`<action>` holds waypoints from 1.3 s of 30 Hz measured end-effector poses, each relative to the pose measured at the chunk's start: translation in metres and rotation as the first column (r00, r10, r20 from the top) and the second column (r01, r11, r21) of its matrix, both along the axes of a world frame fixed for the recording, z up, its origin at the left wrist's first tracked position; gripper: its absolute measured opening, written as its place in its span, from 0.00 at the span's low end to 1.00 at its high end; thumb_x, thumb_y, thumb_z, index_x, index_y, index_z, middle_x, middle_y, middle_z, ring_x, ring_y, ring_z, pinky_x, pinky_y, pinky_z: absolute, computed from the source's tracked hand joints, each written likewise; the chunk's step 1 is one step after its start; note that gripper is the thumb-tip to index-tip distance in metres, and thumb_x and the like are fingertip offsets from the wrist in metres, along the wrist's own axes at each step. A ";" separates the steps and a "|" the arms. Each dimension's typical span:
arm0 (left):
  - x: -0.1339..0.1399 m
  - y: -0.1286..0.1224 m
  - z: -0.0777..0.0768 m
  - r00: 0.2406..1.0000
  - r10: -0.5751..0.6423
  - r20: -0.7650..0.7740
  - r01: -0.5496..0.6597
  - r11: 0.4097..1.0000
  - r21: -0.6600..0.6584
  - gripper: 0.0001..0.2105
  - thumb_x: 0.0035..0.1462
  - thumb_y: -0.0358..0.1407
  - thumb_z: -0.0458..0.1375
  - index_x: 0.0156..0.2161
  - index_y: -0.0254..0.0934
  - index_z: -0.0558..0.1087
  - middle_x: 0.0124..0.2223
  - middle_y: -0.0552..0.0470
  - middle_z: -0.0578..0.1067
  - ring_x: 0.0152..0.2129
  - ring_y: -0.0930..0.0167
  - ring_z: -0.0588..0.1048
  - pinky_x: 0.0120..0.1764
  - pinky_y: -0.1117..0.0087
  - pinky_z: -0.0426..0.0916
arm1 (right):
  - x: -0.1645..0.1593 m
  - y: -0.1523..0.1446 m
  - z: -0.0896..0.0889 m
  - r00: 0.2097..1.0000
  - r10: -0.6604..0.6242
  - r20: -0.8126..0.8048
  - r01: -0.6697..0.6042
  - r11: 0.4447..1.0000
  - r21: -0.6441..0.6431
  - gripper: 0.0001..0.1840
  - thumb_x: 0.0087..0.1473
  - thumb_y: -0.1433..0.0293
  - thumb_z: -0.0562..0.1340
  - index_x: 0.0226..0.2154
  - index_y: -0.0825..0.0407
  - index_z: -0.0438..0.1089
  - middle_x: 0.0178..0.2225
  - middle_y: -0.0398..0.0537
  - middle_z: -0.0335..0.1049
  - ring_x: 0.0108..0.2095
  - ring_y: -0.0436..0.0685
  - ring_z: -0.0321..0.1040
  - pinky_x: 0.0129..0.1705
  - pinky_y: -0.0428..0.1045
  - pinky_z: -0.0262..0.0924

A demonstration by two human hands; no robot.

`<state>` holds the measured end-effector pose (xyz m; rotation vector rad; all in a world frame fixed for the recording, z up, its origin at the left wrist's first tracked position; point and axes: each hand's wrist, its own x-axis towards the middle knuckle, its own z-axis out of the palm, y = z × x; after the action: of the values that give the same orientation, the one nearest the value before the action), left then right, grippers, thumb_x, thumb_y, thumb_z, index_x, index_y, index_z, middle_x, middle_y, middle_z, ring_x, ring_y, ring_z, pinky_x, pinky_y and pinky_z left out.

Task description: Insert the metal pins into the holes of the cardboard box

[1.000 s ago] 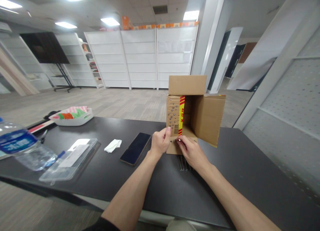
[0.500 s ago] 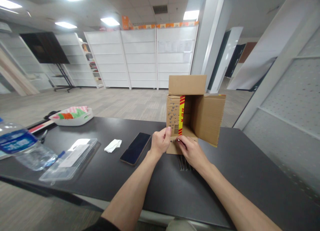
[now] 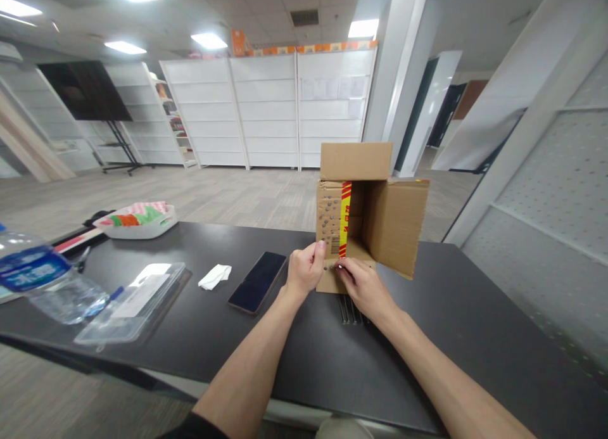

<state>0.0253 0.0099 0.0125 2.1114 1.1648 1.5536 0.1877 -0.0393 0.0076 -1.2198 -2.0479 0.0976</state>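
Note:
An open cardboard box [image 3: 401, 227] stands on the dark table, its mouth facing me. Several small grey round heads dot its left flap [image 3: 327, 214], next to a red and yellow tape strip [image 3: 346, 217]. My left hand [image 3: 305, 268] is closed in a fist at the left edge of the box, its contents hidden. Thumb and fingers of my right hand [image 3: 363, 284] pinch together at the lower flap [image 3: 330, 284], where a few more grey heads show; what they hold is too small to make out. Several thin metal rods [image 3: 349, 312] show below that flap, partly behind my right hand.
Left of my hands lie a phone [image 3: 258, 282], a folded white tissue [image 3: 215, 277] and a clear plastic case [image 3: 135, 303]. A water bottle [image 3: 45, 277] is at the far left. Behind it stands a white basket [image 3: 142, 229] with colourful packets.

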 end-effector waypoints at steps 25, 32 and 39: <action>0.000 0.000 0.000 1.000 -0.008 0.010 0.008 1.000 -0.008 0.21 0.64 0.43 0.43 0.20 0.37 0.57 0.17 0.56 0.57 0.16 0.77 0.57 0.23 0.74 0.51 | -0.003 -0.002 0.004 0.998 -0.031 0.062 0.030 0.999 0.010 0.10 0.60 0.70 0.54 0.40 0.51 0.69 0.38 0.51 0.70 0.40 0.58 0.67 0.45 0.53 0.62; 0.000 0.000 0.001 1.000 -0.010 0.007 0.010 1.000 0.000 0.22 0.64 0.43 0.43 0.20 0.37 0.57 0.17 0.56 0.58 0.15 0.77 0.56 0.22 0.74 0.51 | -0.002 -0.001 0.003 0.999 -0.019 0.051 0.019 1.000 -0.003 0.10 0.61 0.71 0.53 0.42 0.50 0.68 0.38 0.50 0.69 0.39 0.58 0.67 0.43 0.53 0.62; 0.000 0.000 0.000 1.000 -0.001 0.003 0.001 1.000 -0.007 0.21 0.64 0.43 0.43 0.20 0.37 0.57 0.17 0.56 0.57 0.15 0.77 0.56 0.22 0.74 0.50 | -0.003 -0.005 0.007 0.997 0.009 0.078 -0.005 0.999 -0.040 0.07 0.58 0.74 0.55 0.37 0.51 0.67 0.35 0.48 0.69 0.37 0.56 0.66 0.41 0.50 0.60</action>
<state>0.0252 0.0099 0.0126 2.1046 1.1666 1.5492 0.1850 -0.0444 0.0145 -1.2588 -2.1274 0.0954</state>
